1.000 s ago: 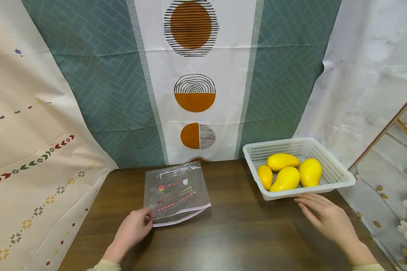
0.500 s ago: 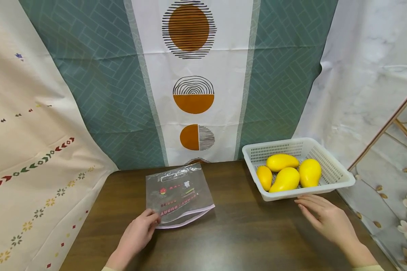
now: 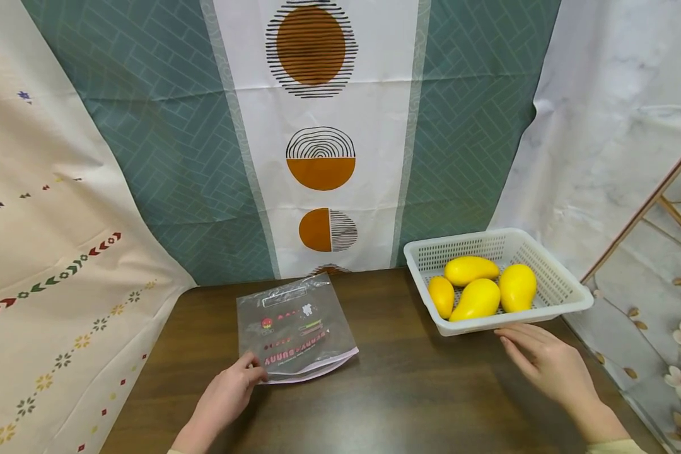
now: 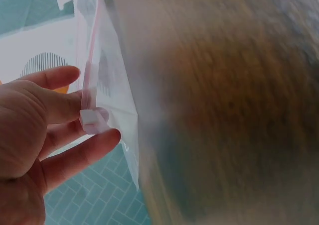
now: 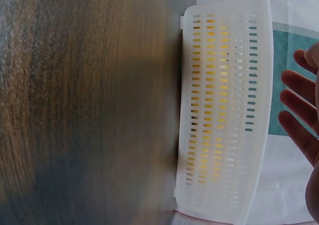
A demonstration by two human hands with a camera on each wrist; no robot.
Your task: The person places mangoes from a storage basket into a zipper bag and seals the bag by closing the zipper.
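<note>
1. On my head view, the left hand (image 3: pixel 227 391), lower left of centre, pinches the near left corner of a clear zip bag (image 3: pixel 295 328). My left wrist view shows its fingers gathered about the bag's edge at a small white slider (image 4: pixel 88 118).
2. The right hand (image 3: pixel 553 362), lower right of the frame, is unclenched and holds nothing that I can see; its fingers are extended. Their tips are right by the front rim of a white slotted basket (image 3: pixel 471 326), and I cannot tell whether they touch it.
3. The bag lies left of centre, its lilac zip edge towards the bottom of the frame, its two lips slightly parted. I make out pink lettering and a small white figure printed on it.
4. Inside the basket, right of centre, I count four yellow mangoes (image 3: pixel 475 299), grouped close together.
5. Bag and basket are well apart on the dark brown worktop (image 3: pixel 374 391).
6. Behind it I see a green and white hanging (image 3: pixel 329 107) with orange-brown rounds, a cream patterned cloth (image 3: pixel 51 221) at the left and a white marbled cloth (image 3: pixel 607 157) at the right.
</note>
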